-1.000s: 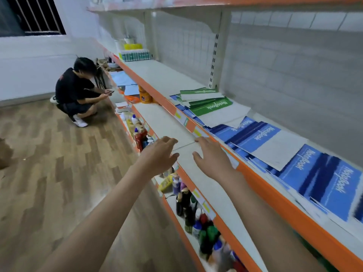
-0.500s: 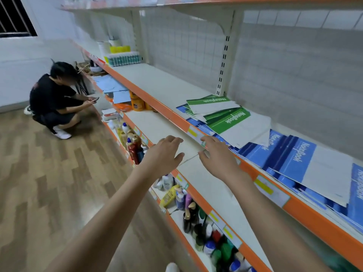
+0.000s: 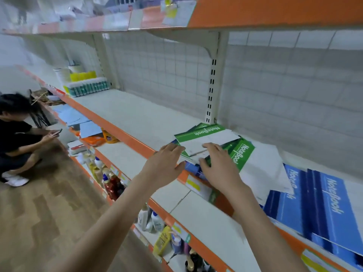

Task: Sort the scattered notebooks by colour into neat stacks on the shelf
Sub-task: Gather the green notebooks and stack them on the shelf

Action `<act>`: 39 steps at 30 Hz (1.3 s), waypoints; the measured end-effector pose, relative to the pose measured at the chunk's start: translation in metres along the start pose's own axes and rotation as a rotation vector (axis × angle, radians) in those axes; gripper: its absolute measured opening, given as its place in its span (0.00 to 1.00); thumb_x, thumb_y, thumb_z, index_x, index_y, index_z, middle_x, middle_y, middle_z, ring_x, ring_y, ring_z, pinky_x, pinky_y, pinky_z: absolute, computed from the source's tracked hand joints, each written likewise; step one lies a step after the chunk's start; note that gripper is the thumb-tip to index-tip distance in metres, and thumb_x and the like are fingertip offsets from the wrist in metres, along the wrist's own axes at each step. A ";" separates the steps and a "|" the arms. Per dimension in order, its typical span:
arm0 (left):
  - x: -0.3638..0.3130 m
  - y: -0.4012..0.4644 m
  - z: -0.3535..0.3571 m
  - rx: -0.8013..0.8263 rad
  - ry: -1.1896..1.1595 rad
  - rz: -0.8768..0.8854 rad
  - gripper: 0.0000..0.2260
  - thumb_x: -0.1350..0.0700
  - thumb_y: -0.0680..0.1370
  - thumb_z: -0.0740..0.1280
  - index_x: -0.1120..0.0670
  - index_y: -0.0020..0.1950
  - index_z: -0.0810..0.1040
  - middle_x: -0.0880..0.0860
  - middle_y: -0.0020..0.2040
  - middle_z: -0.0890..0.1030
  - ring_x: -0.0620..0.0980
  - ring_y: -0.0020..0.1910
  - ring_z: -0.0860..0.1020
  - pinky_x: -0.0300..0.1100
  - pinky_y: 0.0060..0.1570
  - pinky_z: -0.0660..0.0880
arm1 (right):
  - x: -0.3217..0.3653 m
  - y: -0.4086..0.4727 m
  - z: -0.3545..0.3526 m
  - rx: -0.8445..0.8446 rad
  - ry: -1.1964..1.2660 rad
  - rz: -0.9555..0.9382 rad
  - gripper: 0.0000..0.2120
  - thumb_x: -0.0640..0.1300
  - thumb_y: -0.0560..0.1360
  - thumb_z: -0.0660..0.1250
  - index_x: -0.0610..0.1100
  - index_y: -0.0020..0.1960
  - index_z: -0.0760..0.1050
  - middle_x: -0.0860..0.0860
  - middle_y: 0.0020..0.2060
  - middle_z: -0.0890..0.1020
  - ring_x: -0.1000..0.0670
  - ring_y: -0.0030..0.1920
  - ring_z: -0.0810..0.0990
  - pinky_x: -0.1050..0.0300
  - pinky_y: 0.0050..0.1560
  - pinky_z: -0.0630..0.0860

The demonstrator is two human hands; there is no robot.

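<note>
Both hands are reaching onto the shelf (image 3: 137, 122) at the green notebooks (image 3: 204, 132), which are lying fanned out near the shelf's front edge. The left hand (image 3: 164, 165), fingers straight, is touching the pile's left edge; the right hand (image 3: 219, 165) is resting flat on top, holding nothing. Blue notebooks (image 3: 314, 205) are lying right of the green ones, some poking out underneath.

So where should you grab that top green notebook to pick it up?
Probably by its near edge, coming from the aisle side. The top green notebook lies flat on the pile, so nothing sticks up to hold. Its near edge overhangs the books below, beside the left hand and right hand. Slide fingers under there, thumb on top. The back wall blocks the far side.
</note>
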State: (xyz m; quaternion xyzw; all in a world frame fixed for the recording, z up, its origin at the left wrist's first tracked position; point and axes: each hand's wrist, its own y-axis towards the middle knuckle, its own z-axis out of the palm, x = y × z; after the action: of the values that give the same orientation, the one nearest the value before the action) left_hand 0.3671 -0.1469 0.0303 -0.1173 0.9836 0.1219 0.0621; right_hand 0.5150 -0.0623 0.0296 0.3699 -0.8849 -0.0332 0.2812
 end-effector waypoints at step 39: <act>-0.039 0.190 0.070 0.216 -0.120 0.662 0.17 0.48 0.80 0.57 0.51 0.67 0.69 0.51 0.63 0.72 0.51 0.61 0.71 0.49 0.57 0.73 | -0.055 0.051 0.013 -0.242 -0.393 0.824 0.20 0.61 0.75 0.59 0.46 0.54 0.72 0.50 0.49 0.77 0.48 0.51 0.75 0.53 0.47 0.74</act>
State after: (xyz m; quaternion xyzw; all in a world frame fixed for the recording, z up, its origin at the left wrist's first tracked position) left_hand 0.3644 0.0587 0.0115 0.2223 0.9702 0.0373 0.0890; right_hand 0.5072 0.0100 0.0062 -0.0609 -0.9841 -0.0912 0.1395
